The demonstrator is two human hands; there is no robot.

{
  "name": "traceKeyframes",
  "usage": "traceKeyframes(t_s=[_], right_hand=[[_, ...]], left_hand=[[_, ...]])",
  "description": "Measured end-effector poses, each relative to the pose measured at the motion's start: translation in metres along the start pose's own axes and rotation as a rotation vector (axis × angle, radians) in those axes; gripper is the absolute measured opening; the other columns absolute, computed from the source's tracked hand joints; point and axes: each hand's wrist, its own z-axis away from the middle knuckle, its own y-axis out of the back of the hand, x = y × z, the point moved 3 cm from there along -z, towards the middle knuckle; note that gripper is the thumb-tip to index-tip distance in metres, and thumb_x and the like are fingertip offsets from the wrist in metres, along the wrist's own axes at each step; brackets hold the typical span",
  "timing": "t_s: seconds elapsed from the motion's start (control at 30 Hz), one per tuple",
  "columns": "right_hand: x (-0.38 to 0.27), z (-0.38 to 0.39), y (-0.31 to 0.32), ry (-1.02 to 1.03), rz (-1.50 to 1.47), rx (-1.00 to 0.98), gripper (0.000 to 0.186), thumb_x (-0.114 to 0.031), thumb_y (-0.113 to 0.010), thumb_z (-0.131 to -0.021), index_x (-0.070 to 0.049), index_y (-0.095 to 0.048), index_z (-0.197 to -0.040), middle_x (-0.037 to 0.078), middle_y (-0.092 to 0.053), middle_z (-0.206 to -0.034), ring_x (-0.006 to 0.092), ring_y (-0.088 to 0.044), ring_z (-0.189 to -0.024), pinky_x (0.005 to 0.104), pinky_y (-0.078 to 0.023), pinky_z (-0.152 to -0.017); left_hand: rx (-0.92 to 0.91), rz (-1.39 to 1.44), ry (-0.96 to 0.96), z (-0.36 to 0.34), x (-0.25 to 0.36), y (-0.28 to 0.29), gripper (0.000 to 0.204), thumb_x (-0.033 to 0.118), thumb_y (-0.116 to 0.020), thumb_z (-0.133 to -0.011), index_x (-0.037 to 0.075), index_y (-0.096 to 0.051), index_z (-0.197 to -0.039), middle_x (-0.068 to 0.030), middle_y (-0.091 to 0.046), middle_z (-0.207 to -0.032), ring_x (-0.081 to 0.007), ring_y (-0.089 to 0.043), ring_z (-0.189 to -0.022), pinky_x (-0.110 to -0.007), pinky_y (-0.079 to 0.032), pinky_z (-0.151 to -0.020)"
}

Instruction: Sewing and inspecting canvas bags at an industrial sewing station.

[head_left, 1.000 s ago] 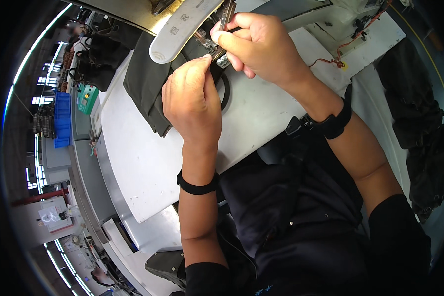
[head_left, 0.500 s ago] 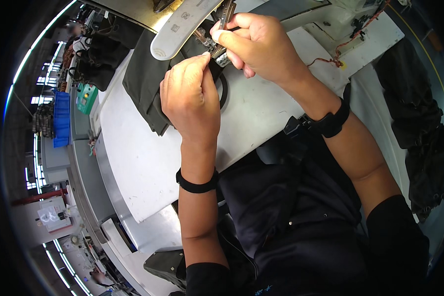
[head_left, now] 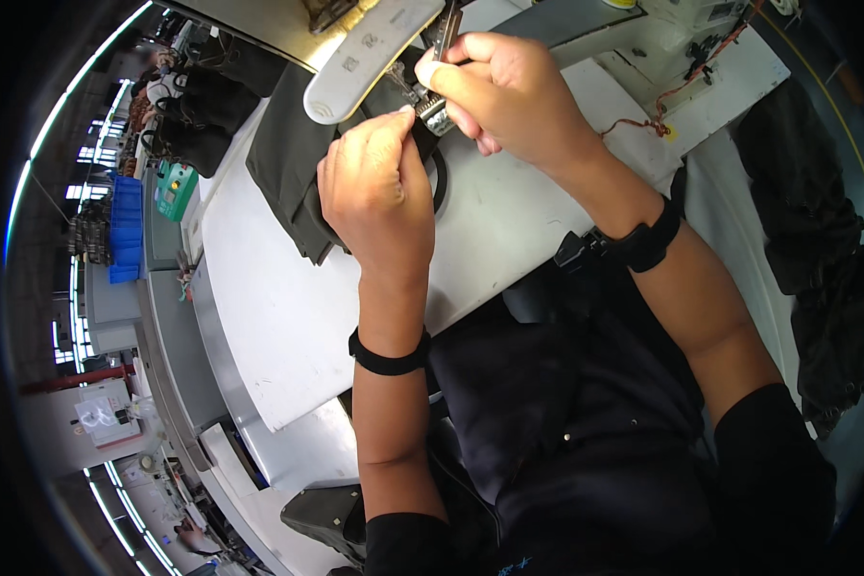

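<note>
At the sewing machine's needle area (head_left: 408,86), both of my hands work close together. My left hand (head_left: 379,192) is pinched, its fingertips beside the metal foot and spring parts (head_left: 434,113); what lies between them is too small to make out. Just to the right, my right hand (head_left: 509,91) pinches with thumb and forefinger next to the dark upright machine bar (head_left: 446,34), and anything it holds is hidden. Dark olive fabric (head_left: 288,173) is spread under the machine head, partly behind my left hand. A pale rounded machine cover (head_left: 365,62) hangs above it.
The white sewing table (head_left: 288,336) reaches toward me. Red-brown wires (head_left: 660,125) run over the machine base at right. Dark fabric pieces (head_left: 816,240) hang at far right. A green device (head_left: 175,190) and blue bin (head_left: 125,230) stand at left. An olive bag (head_left: 326,518) lies lower left.
The view has shifted slightly, so the scene sits a little lower and farther right. Both hands stay pinched at the needle area, with hardly any movement.
</note>
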Motion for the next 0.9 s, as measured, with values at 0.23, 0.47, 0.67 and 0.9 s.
traceKeyframes(t_s=[0.23,0.47,0.67,0.9], right_hand=[[-0.003,-0.001,0.002,0.031,0.023,0.006,0.019,-0.020,-0.065,-0.099,-0.001,-0.066,-0.095,-0.002,-0.056,-0.056,0.0036,-0.044,-0.043,0.0224,-0.037,-0.042],[-0.001,-0.002,0.004,0.017,0.077,-0.053,0.030,-0.022,-0.063,-0.097,0.006,-0.066,-0.106,0.005,-0.065,-0.062,0.0087,-0.055,-0.048,0.0254,-0.044,-0.046],[0.002,-0.002,0.002,0.011,0.071,-0.041,0.026,-0.020,-0.063,-0.097,0.004,-0.066,-0.103,0.004,-0.064,-0.062,0.0079,-0.054,-0.046,0.0251,-0.044,-0.046],[-0.025,-0.012,0.039,-0.114,-0.478,-0.856,0.043,-0.039,-0.056,-0.105,0.000,-0.067,-0.121,0.010,-0.070,-0.114,0.0151,-0.062,-0.096,0.0315,-0.049,-0.081]], left_hand=[[-0.016,0.038,0.008,-0.003,0.000,0.001,0.016,0.000,-0.072,-0.086,0.010,-0.076,-0.098,-0.0027,-0.075,-0.098,-0.0197,-0.069,-0.089,-0.032,-0.049,-0.081],[-0.461,0.142,0.127,-0.040,-0.030,0.022,0.022,0.006,-0.060,-0.098,-0.002,-0.070,-0.116,-0.0186,-0.073,-0.110,-0.0304,-0.070,-0.101,-0.035,-0.052,-0.093],[-0.649,0.047,-0.295,-0.068,-0.052,0.001,0.029,0.011,-0.054,-0.099,0.001,-0.065,-0.124,-0.0224,-0.068,-0.107,-0.0401,-0.065,-0.101,-0.044,-0.050,-0.091],[-0.680,-0.122,-0.297,-0.060,-0.028,0.037,0.025,0.020,-0.068,-0.096,0.001,-0.068,-0.112,-0.0191,-0.068,-0.100,-0.0395,-0.065,-0.090,-0.043,-0.052,-0.080]])
